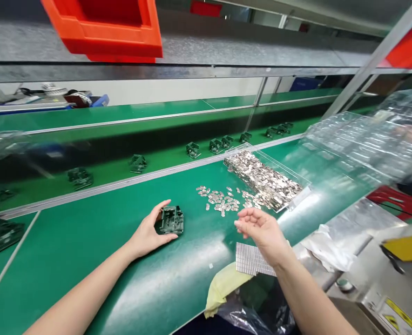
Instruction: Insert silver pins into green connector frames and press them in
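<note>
My left hand (151, 236) grips the left side of a dark green circuit assembly (172, 220) on the green worktop (115, 228), thumb at the front and fingers behind. To the right, my right hand (260, 228) hovers with curled fingers, thumb near the fingertips; anything between them is too small to make out. Just behind it lie loose small metal pieces (223, 202), spilling from a clear tray (305, 193) heaped with more of them. A ribbed grey strip block (249, 258) lies partly under my right wrist.
Several circuit assemblies (192, 150) sit along the lower green belt (164, 163) behind a metal rail. Overhead is a shelf with a red bin (111, 37). Clear plastic trays (366, 139) stand at right. A yellow cloth (223, 286) and dark plastic bag (258, 311) are at the near edge.
</note>
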The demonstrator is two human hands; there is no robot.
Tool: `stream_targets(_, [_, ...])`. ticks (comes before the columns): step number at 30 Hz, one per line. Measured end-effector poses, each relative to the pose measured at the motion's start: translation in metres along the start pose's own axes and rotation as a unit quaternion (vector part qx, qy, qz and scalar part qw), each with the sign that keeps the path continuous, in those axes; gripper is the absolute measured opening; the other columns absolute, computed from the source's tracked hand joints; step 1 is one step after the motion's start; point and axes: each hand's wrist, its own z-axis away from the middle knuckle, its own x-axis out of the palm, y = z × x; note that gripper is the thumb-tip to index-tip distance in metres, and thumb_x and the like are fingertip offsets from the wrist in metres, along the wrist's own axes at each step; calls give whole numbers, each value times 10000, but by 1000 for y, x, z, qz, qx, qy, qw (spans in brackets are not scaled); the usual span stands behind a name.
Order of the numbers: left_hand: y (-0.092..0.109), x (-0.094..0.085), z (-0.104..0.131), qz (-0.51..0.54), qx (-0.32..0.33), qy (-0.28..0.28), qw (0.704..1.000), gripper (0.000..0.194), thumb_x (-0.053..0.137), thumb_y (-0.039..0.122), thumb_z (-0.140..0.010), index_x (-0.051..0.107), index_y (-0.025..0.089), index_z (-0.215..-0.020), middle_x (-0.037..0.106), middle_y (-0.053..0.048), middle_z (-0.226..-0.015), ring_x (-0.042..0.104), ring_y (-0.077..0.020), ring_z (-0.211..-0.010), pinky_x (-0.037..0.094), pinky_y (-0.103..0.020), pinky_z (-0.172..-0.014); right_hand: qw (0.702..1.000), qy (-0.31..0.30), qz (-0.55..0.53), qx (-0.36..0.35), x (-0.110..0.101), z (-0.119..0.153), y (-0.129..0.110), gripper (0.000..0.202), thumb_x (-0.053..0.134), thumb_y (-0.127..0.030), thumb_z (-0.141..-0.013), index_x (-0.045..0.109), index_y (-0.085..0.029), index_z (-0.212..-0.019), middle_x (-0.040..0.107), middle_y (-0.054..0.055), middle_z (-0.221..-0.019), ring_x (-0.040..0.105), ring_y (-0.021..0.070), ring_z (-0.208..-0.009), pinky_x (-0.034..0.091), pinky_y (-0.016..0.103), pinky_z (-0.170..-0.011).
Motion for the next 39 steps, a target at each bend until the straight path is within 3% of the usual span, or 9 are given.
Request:
stream_targets(3, [35,38,9,171,12,-17,985,763,827,346,-626,426,226,-1265,608,-90,-1208,627,-264,-1096,516,-403,-958,997,23,-69,29,6,29,7,341,883,-399,-591,693,-157,-738,651,34,-591,579,123,-542,458,202,-496])
stream_targets(7, [79,89,22,349,9,-65,935,641,843,261,-626,456,219,-1135,645,-43,-1066,673,-198,-942,554,-321,-856,994,42,-90,38,4,58,13,305,838,-426,-677,718,-169,-791,702,71,-674,599,133,-578,475,217,-539])
stream_targets(10, [94,114,29,436,-13,-87,896,577,826,218,-652,464,226,-1101,638,-26,-1073,678,-160,-884,557,-283,-816,996,82,-30,-15,0,76,17,222,798,-394,-733,720,-191,-774,698,64,-780,620,162,-706,495,249,-636])
stream_targets(12, [95,122,33,447,-35,-92,889,568,837,190,-631,481,220,-1073,643,-21,-1058,669,-159,-920,548,-266,-828,991,116,21,-63,1,85,22,176,774,-371,-755,717,-205,-751,674,69,-941,617,197,-862,492,279,-729])
stream_targets(15, [93,126,39,443,-54,-82,891,621,867,173,-577,488,224,-1066,657,-12,-1008,654,-160,-953,537,-253,-842,984,137,68,-91,6,94,29,152,727,-353,-788,701,-212,-740,613,85,-1116,569,253,-1049,452,357,-877])
stream_targets(19, [94,127,45,441,-43,-88,892,619,883,187,-552,507,234,-1042,653,9,-901,648,-134,-798,546,-218,-714,978,150,110,-95,17,98,37,136,686,-324,-810,690,-213,-733,587,109,-1174,519,297,-1154,350,463,-1014])
stream_targets(24, [95,129,51,452,-21,-117,884,540,837,190,-643,521,260,-1076,611,20,-873,614,-86,-711,512,-152,-631,972,163,139,-97,23,101,39,121,682,-306,-804,681,-223,-715,573,108,-1201,518,306,-1165,359,473,-1007])
stream_targets(30, [87,131,58,446,9,-151,882,446,725,197,-786,498,299,-1156,578,4,-950,587,-77,-745,501,-153,-672,963,178,169,-109,25,105,39,140,668,-302,-819,684,-222,-705,566,109,-1188,523,299,-1156,391,447,-978])
stream_targets(39, [86,133,58,409,26,-107,906,254,612,287,-884,504,267,-1113,592,1,-884,561,-101,-733,489,-179,-670,955,182,174,-155,28,106,47,66,624,-246,-861,659,-225,-809,589,87,-1104,555,256,-1073,434,386,-932])
